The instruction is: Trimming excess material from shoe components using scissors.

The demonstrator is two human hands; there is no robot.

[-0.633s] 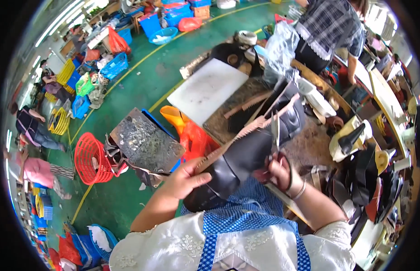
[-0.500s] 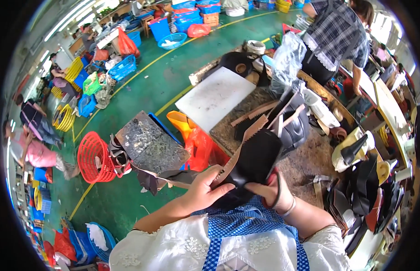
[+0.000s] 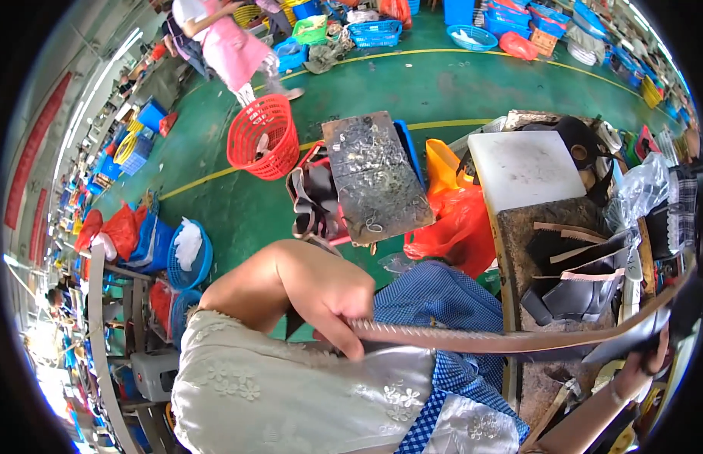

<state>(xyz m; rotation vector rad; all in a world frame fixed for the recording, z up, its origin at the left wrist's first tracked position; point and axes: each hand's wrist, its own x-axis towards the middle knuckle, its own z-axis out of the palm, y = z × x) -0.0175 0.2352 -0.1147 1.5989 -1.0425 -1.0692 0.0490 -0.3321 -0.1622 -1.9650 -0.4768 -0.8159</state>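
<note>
A long black leather piece with a tan, notched edge [image 3: 503,342] stretches across in front of my body. My left hand [image 3: 340,303] is closed on its left end, close to my white blouse. Far to the right, my right hand [image 3: 648,362] grips the other end, with its fingers partly hidden by the leather. Similar black leather pieces with tan edges [image 3: 590,291] lie on the worn brown workbench [image 3: 541,234] beyond the held one. A blue checked apron [image 3: 442,303] covers my lap beneath it.
A white board [image 3: 525,170] rests on the bench's far part. Left of it are an orange and red plastic bag [image 3: 457,234], a stained board [image 3: 378,181] and a red basket [image 3: 264,140]. A person in a pink apron [image 3: 234,49] stands beyond. Clear plastic [image 3: 643,185] lies at right.
My view has swung to the left. My hands were close together on the bunched black leather; now they are wide apart, with the piece drawn out lengthwise between them.
</note>
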